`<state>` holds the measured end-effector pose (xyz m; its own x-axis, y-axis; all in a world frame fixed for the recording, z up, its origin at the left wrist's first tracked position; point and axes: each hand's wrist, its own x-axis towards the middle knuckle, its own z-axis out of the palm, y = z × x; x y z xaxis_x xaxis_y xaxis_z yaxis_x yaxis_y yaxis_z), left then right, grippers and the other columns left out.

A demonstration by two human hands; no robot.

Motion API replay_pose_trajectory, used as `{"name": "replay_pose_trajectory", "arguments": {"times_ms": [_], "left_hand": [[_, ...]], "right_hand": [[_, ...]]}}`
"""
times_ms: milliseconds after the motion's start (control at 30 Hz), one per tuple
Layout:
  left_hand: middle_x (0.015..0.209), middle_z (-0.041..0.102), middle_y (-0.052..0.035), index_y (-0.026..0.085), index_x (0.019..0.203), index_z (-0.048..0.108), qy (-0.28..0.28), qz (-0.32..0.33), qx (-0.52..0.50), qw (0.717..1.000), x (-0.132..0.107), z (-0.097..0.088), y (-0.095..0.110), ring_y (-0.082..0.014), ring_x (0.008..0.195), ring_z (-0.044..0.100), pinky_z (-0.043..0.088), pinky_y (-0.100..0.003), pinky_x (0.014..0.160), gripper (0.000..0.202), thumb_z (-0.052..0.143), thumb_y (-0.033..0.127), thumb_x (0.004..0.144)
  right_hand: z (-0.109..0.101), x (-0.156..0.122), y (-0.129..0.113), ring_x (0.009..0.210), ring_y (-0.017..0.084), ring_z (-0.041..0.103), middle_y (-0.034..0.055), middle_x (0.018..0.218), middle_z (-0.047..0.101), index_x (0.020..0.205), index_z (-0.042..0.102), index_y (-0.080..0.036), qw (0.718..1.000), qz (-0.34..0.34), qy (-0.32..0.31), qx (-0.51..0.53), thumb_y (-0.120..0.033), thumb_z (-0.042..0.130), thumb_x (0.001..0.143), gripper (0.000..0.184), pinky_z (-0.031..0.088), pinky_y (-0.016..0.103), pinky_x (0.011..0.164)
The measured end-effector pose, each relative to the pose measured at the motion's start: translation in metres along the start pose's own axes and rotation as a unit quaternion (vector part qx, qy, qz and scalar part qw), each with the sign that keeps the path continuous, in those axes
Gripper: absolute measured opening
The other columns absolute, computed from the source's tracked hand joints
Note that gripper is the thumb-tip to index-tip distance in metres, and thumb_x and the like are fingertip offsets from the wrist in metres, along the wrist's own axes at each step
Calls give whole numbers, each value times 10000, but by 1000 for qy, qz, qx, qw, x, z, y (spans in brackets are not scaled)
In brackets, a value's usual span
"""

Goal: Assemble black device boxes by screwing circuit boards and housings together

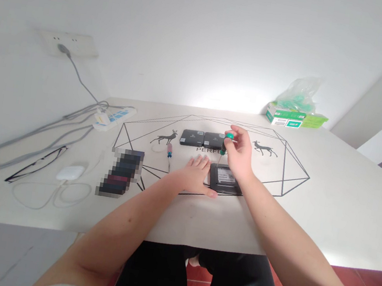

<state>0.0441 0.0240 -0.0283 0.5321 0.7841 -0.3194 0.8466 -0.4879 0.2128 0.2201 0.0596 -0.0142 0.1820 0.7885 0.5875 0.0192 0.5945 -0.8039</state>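
Green screwdriver (224,150) at black case (225,188); tabletop (340,205) reads "PERFE"

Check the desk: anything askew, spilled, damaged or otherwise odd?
I see nothing spilled or visibly damaged. One oddity: a pixelated patch on the desk, left of the left hand, masks whatever lies there, so I can't judge it. Grey cables lie loosely looped beside the power strip.

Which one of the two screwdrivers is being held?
The green-handled screwdriver, tip down in the right hand; the red-and-blue screwdriver lies on the table.
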Motion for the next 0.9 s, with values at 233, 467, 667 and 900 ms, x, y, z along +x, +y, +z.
{"name": "replay_pose_trajectory", "arguments": {"times_ms": [233,467,667,900], "left_hand": [[1800,-108,-216,48,1749,-14,0,-5,4,1000,0,-1,1,-402,1668,-145,14,-558,1351,1435,536,967,794],[1799,-121,-208,58,1750,-35,-5,-5,-1,1000,-1,-2,1,-407,1662,-160,13,-564,1349,1450,538,976,786],[1796,-118,-220,31,1746,-15,-5,-7,5,1000,-2,-2,2,-399,1666,-159,8,-561,1350,1443,532,968,795],[1796,-130,-218,21,1743,-17,-10,-7,11,1000,-1,-2,2,-390,1664,-174,5,-559,1349,1436,510,973,806]], "right_hand": [[-2,-2,-3,1118,259,713,61,1171,768,1115,673,-275,999,6,-28,24,-420,577,981,219,549,497,1057],[-2,-2,-4,993,232,638,77,1186,671,1110,729,-275,996,-42,-2,-76,-436,734,909,258,575,430,871],[-1,-1,-1,971,221,627,59,1104,667,1156,699,-282,996,-39,4,-82,-362,729,894,275,568,402,828],[0,-2,2,1105,247,706,71,1160,774,1160,695,-253,1000,-18,-7,-21,-326,583,951,249,575,462,982]]}}
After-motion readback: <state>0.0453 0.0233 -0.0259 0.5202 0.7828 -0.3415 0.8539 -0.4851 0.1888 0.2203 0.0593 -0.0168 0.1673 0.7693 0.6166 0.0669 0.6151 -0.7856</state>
